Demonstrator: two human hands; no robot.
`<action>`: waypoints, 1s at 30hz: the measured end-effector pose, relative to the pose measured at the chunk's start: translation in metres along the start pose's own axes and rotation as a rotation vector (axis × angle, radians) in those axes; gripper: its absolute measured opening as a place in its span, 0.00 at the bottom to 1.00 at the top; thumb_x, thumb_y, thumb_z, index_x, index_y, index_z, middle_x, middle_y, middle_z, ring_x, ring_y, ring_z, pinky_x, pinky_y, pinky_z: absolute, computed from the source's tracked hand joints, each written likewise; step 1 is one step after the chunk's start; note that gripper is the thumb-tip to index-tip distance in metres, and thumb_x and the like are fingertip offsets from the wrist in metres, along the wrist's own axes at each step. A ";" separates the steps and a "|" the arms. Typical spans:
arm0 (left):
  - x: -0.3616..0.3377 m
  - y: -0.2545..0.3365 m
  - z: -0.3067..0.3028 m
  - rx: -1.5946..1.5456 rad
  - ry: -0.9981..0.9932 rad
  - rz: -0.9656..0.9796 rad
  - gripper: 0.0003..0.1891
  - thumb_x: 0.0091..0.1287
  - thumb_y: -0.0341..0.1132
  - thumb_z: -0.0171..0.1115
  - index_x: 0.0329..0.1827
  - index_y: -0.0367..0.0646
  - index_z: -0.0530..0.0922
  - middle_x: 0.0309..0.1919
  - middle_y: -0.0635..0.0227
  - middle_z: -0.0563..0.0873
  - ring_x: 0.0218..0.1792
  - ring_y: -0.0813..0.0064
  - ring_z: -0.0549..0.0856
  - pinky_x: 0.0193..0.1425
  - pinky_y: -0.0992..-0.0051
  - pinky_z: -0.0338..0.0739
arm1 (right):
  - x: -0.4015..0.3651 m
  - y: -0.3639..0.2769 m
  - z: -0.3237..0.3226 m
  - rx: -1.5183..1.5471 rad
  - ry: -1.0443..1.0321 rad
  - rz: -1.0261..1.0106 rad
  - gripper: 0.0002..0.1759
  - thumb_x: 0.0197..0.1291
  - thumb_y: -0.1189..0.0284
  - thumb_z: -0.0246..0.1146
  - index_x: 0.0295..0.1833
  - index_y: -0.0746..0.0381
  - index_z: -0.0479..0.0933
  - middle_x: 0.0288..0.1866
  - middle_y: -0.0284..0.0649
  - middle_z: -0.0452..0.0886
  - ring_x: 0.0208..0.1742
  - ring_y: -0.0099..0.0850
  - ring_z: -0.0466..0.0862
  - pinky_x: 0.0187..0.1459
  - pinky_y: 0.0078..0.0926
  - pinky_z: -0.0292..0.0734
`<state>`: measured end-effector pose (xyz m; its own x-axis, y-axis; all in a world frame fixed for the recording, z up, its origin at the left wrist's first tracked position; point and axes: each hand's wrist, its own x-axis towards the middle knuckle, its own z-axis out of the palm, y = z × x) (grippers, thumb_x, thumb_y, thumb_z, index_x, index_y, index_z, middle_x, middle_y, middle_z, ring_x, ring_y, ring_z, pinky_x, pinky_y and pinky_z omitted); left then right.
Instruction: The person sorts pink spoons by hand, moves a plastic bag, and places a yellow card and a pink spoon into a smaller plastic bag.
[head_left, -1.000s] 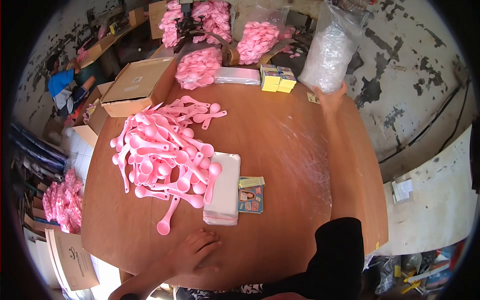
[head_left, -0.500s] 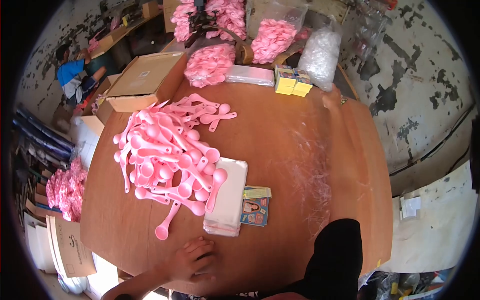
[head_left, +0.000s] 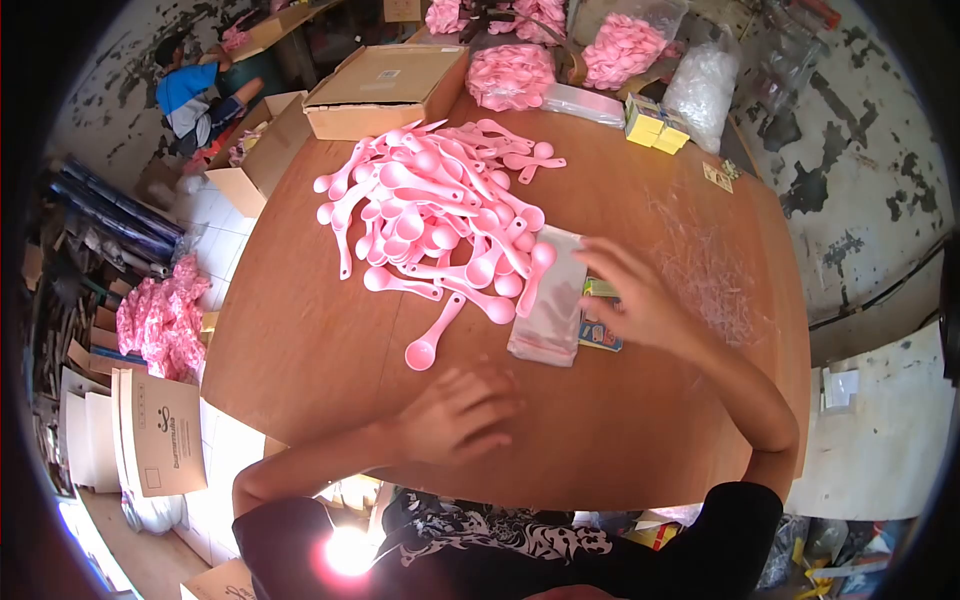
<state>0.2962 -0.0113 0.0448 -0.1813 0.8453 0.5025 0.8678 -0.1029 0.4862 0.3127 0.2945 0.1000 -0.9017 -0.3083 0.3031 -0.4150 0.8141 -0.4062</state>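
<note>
My right hand (head_left: pixel 635 300) hovers with fingers apart over the right edge of a stack of clear plastic bags (head_left: pixel 545 340), partly covering blue printed cards (head_left: pixel 602 337). Nothing shows in its fingers. Above the table's near side, my left hand (head_left: pixel 458 415) is loosely bent, slightly blurred, its fingers apart and holding nothing visible. Beyond it lies a single pink measuring spoon (head_left: pixel 435 335). A large heap of pink measuring spoons (head_left: pixel 420 205) spreads behind, and one spoon (head_left: pixel 538 278) rests on the bag stack.
A closed cardboard box (head_left: pixel 385 85) stands behind the heap. Along the back are bagged pink spoons (head_left: pixel 510 75), yellow card packs (head_left: pixel 655 125) and a clear plastic sack (head_left: pixel 703 95). Thin plastic scraps (head_left: pixel 710 270) lie at right. Another person (head_left: pixel 195 95) sits at far left.
My right hand has come back from the far right table edge to the bags and cards. A small card now shows at that edge. My left hand has risen and moved right; the view has shifted.
</note>
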 end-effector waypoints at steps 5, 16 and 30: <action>0.004 -0.089 -0.093 0.177 0.655 -0.364 0.16 0.59 0.28 0.62 0.51 0.36 0.75 0.46 0.51 0.79 0.47 0.52 0.80 0.51 0.62 0.74 | 0.000 -0.055 0.053 -0.018 -0.048 0.064 0.35 0.61 0.61 0.64 0.70 0.64 0.61 0.73 0.61 0.56 0.71 0.58 0.62 0.68 0.49 0.61; -0.036 -0.321 -0.172 0.174 0.937 -0.950 0.30 0.71 0.54 0.49 0.63 0.36 0.72 0.57 0.40 0.77 0.61 0.44 0.74 0.66 0.61 0.66 | 0.058 -0.076 0.087 0.004 0.025 0.082 0.28 0.64 0.59 0.61 0.61 0.67 0.69 0.58 0.56 0.75 0.52 0.50 0.81 0.53 0.40 0.76; 0.015 -0.378 -0.148 -0.083 0.649 -0.961 0.34 0.67 0.66 0.42 0.60 0.50 0.79 0.55 0.45 0.81 0.62 0.50 0.76 0.67 0.64 0.65 | 0.224 0.180 0.114 0.336 0.383 0.701 0.40 0.64 0.40 0.48 0.72 0.58 0.65 0.72 0.49 0.66 0.72 0.45 0.66 0.71 0.37 0.59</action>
<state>-0.1030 -0.0377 -0.0259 -0.9724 0.1684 0.1616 0.2154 0.3809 0.8992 0.0220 0.3158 -0.0035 -0.8851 0.4464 0.1317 0.1533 0.5469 -0.8230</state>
